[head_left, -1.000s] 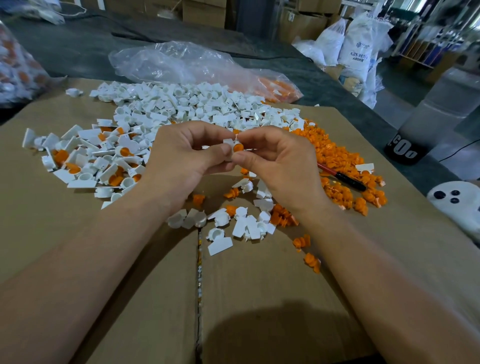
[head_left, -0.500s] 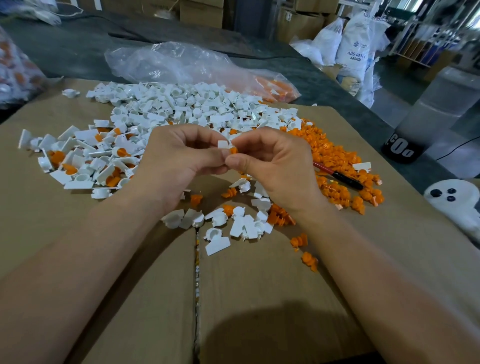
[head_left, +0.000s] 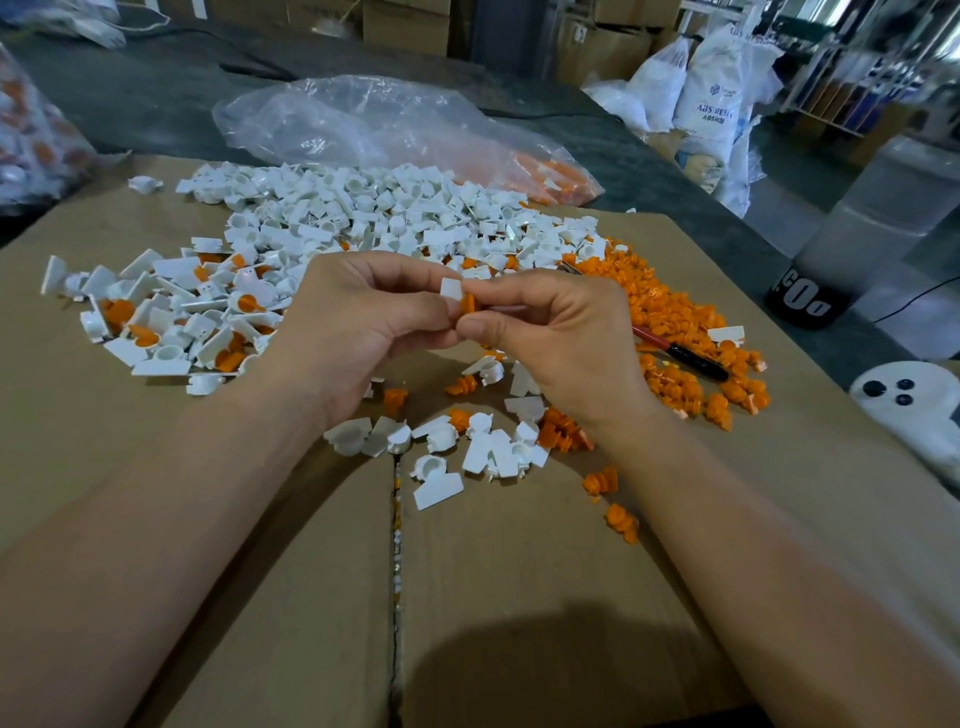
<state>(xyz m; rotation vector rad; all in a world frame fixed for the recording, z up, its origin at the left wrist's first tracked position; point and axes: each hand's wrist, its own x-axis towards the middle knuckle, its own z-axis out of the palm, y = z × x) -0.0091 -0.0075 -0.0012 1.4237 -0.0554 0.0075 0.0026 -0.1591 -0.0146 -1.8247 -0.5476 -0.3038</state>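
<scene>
Left hand (head_left: 358, 332) pinching white piece (head_left: 451, 288), right hand (head_left: 561, 338) pinching orange plug (head_left: 467, 305), bare cardboard (head_left: 519, 571) below, white pile (head_left: 395, 213) beyond

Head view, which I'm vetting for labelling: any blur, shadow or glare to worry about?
Head view: left hand and right hand sharp, like the white part and orange part they pinch; soft shadow on the cardboard at the bottom; glare on the bag; top right washed out.
</scene>
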